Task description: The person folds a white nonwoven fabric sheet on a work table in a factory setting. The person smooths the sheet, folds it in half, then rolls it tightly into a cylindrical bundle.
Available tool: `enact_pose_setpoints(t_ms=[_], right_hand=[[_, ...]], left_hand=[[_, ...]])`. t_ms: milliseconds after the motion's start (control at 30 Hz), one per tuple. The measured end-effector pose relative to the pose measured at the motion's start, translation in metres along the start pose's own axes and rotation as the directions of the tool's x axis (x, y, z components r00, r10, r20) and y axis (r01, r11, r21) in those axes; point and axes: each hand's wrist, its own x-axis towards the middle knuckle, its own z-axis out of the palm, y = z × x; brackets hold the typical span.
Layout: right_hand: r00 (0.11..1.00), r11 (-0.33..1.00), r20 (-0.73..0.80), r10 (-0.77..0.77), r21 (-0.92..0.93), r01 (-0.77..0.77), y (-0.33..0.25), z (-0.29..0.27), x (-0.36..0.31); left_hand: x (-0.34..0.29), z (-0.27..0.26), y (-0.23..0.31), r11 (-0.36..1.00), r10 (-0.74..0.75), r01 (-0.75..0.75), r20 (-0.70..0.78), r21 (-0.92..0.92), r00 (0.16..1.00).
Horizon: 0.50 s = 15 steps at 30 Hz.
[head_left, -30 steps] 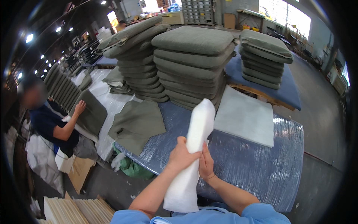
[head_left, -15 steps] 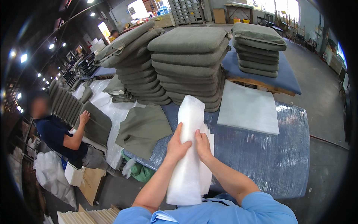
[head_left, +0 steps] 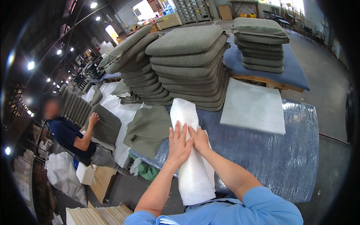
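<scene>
Rested left grip (head_left: pixel 179 149) flat, fingers spread, and right grip (head_left: pixel 200 141) flat beside it on folded wadding (head_left: pixel 195 182). Judged best pressed evenly, clear of cloth (head_left: pixel 147 129) left of both.

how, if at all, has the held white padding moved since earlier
Yes, leftward: against the middle cushion stack, the far end of the white padding went from the stack's lower right toward its lower left.
</scene>
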Motion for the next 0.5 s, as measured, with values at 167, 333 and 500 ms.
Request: enact_pose_setpoints(t_ms=[167, 333, 500], right_hand=[[0.994, 0.991, -0.043, -0.1, -0.092, 0.096, 0.007, 0.002, -0.007], [0.998, 0.993, -0.016, -0.059, -0.106, 0.057, 0.016, 0.016, -0.006], [1.0, 0.993, 0.011, -0.021, -0.112, 0.022, 0.018, 0.033, -0.001]], left_hand=[[0.009, -0.004, -0.011, 0.995, 0.06, -0.074, 0.184, 0.066, 0.981], [0.003, 0.0, -0.015, 0.995, -0.058, 0.041, 0.184, 0.092, 0.981], [-0.006, -0.003, -0.036, 0.994, -0.081, 0.073, 0.107, 0.084, 0.991]])
